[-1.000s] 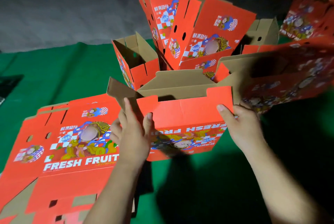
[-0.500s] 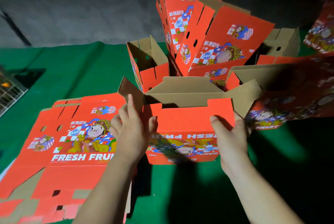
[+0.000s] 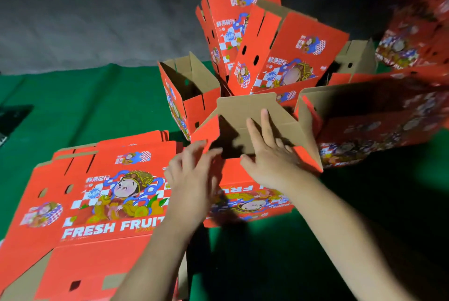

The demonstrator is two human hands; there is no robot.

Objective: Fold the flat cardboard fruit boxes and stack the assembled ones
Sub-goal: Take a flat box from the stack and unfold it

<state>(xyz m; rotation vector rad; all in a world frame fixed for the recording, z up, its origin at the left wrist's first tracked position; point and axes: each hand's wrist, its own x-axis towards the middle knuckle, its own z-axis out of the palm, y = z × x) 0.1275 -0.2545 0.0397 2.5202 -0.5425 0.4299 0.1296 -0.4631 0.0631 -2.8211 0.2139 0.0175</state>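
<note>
Box being folded (image 3: pixel 247 201): one, centre of the green cloth (image 3: pixel 85 106)
Left hand (image 3: pixel 192 179): fingers spread, on its left flap
Right hand (image 3: pixel 269 154): open, pressing inside
Flat boxes (image 3: pixel 97 203): a stack (left edge)
Assembled boxes (image 3: pixel 279 52): several piled behind

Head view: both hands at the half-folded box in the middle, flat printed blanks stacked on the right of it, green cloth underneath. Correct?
Not quite: the flat printed blanks lie to the left of the half-folded box, not the right. To its right are assembled boxes. The rest holds in the head view: left hand and right hand are both at the box, with green cloth underneath.
</note>
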